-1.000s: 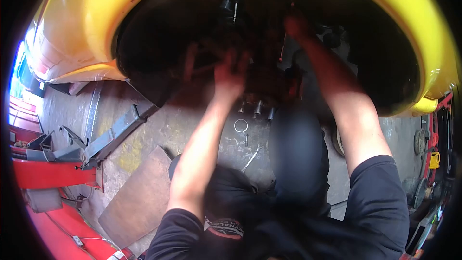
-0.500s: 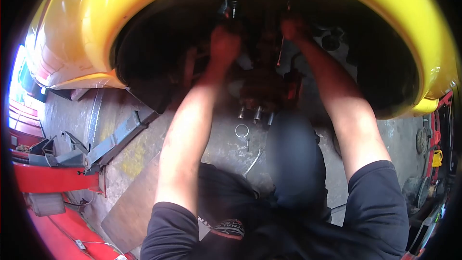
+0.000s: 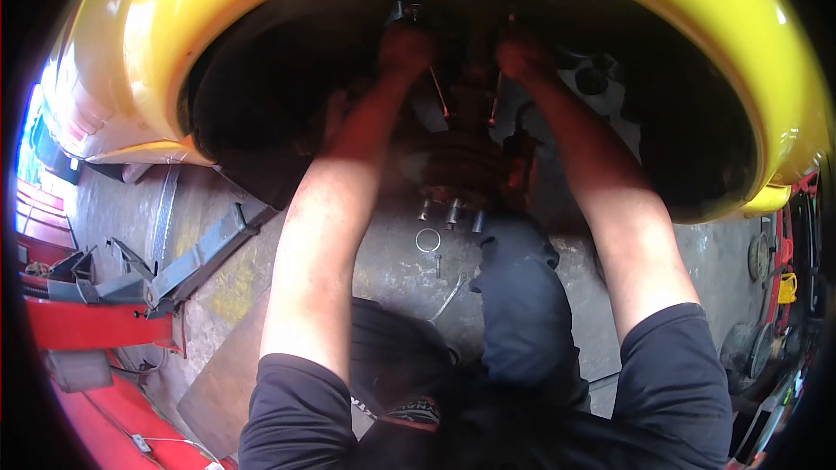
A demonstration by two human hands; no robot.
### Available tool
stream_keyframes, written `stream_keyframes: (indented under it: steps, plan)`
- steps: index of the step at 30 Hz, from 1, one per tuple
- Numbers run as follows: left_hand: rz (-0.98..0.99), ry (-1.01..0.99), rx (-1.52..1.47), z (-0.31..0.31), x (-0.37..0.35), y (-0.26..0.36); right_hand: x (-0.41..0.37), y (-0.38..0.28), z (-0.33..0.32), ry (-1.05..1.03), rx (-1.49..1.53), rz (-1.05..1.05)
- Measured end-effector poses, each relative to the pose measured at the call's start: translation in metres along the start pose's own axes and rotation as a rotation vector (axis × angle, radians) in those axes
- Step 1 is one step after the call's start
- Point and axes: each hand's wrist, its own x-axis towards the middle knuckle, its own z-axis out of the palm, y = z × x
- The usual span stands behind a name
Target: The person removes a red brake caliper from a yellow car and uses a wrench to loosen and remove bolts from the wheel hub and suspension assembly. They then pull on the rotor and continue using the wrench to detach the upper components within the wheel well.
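Both my hands are raised inside the dark wheel arch of a yellow car [image 3: 139,35]. My left hand [image 3: 407,52] is closed, and a slim wrench [image 3: 439,91] shows below it, slanting down to the right. Just above that hand are shiny metal parts [image 3: 409,11], too dark to make out. My right hand [image 3: 521,56] is closed around another slim wrench [image 3: 497,100], which points down. Between and below the hands sits the wheel hub [image 3: 461,165], with several wheel studs [image 3: 453,212] pointing towards me. Shadow hides the wrenches' far ends.
On the concrete floor lie a metal ring [image 3: 428,240], a bolt [image 3: 438,266] and a long wrench [image 3: 448,298]. A grey lift arm [image 3: 196,257] reaches under the car at left, beside red equipment [image 3: 96,322]. My bent knee [image 3: 527,296] is below the hub.
Both hands have shifted slightly; the left wrench now shows below my left hand, angled towards the middle. The view has moved a little, and my knee appears lower and sharper.
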Motion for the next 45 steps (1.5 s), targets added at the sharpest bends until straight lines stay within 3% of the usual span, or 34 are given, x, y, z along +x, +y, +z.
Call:
stream_keyframes:
  steps: [4, 9, 12, 15, 17, 20, 22, 24, 26, 28, 29, 31, 34, 37, 39, 41, 44, 45]
  plan:
    - [-0.049, -0.1, -0.02, -0.014, 0.001, 0.004, -0.001, 0.002, 0.001, -0.02, 0.023, 0.03]
    - [0.031, -0.056, -0.012, 0.052, 0.023, -0.004, 0.0, 0.003, 0.004, -0.017, 0.091, 0.011]
    - [0.205, -0.081, 0.173, -0.012, 0.005, 0.021, -0.006, 0.002, -0.006, -0.017, 0.113, 0.019]
    - [0.299, 0.218, -0.16, -0.028, -0.034, 0.021, -0.017, -0.003, -0.004, 0.274, 0.229, 0.084]
    - [0.217, 0.162, -0.139, -0.034, -0.054, 0.017, -0.013, -0.003, 0.0, 0.193, 0.206, 0.059]
    - [-0.192, -0.053, -0.332, -0.078, -0.075, 0.039, -0.004, -0.002, 0.001, 0.072, 0.126, -0.028]
    - [-0.227, 0.214, -0.254, -0.072, -0.105, 0.053, -0.005, -0.005, -0.009, 0.065, 0.134, -0.033]
    - [-0.115, 0.536, -0.366, -0.06, -0.149, 0.068, -0.022, -0.007, -0.026, 0.119, 0.207, 0.028]
    - [-0.155, 0.479, -0.729, -0.068, -0.163, 0.077, -0.023, -0.007, -0.026, 0.202, 0.229, 0.105]
    - [-0.209, 0.394, -0.845, -0.062, -0.176, 0.076, -0.018, -0.008, -0.007, 0.258, 0.391, 0.193]
    - [-0.254, 0.337, -0.887, -0.058, -0.185, 0.077, -0.015, -0.005, -0.006, 0.11, 0.238, 0.08]
    - [-0.353, 0.202, -0.911, -0.044, -0.184, 0.07, -0.011, -0.005, 0.0, 0.28, 0.333, 0.052]
    - [-0.307, 0.317, -0.98, -0.047, -0.167, 0.076, -0.014, -0.007, -0.01, 0.219, 0.255, 0.119]
    - [-0.282, 0.231, -0.726, -0.04, -0.163, 0.066, -0.027, -0.01, -0.026, 0.179, 0.258, 0.104]
    - [-0.255, 0.413, -0.991, -0.047, -0.157, 0.068, -0.022, -0.005, -0.015, 0.22, 0.186, 0.086]
    - [-0.238, 0.481, -0.957, -0.037, -0.155, 0.061, -0.016, -0.001, -0.004, 0.212, 0.174, 0.091]
    - [-0.333, 0.344, -0.641, -0.022, -0.142, 0.044, -0.01, -0.006, 0.001, 0.152, 0.187, 0.08]
    - [-0.411, 0.257, -0.662, -0.059, -0.12, 0.054, -0.011, -0.007, -0.006, 0.153, 0.153, 0.067]
